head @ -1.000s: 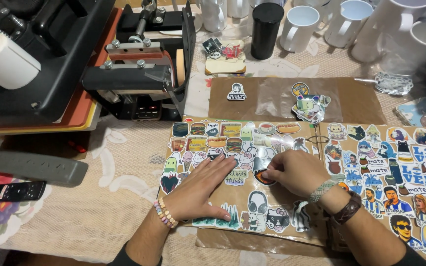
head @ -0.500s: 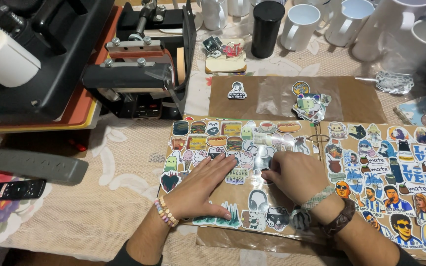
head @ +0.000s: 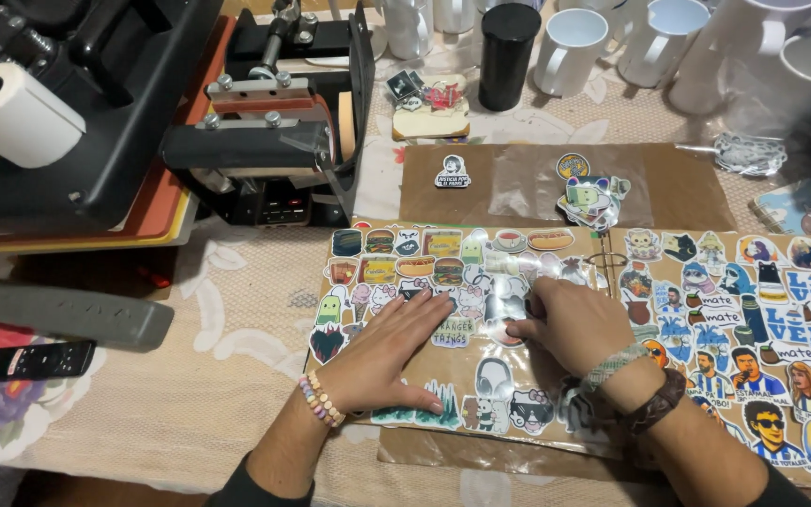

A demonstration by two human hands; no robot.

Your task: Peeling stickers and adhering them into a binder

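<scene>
Two bare hands rest on a brown board covered with many colourful stickers [head: 481, 376], which lies on the near middle of the table on a pale lace tablecloth [head: 237, 376]. The left hand [head: 387, 352], with a bead bracelet on its wrist, lies flat and open with its fingers spread, pressing down on the left part of the board and holding nothing. The right hand [head: 570, 324], with woven and braided bands on its wrist, is just beside it, and its fingers curl down so the tips pinch at a small shiny sticker [head: 509, 305] near the middle of the board. To the right lies a second sticker board [head: 753, 319], touching the first one. Farther away sits a brown paper sheet [head: 537, 183] with a few loose stickers. Far left stands a black heat press machine [head: 265, 141], with a white paper roll [head: 11, 113] beside it. White mugs [head: 570, 42] and a black cylinder cup [head: 509, 52] stand along the far edge.
</scene>
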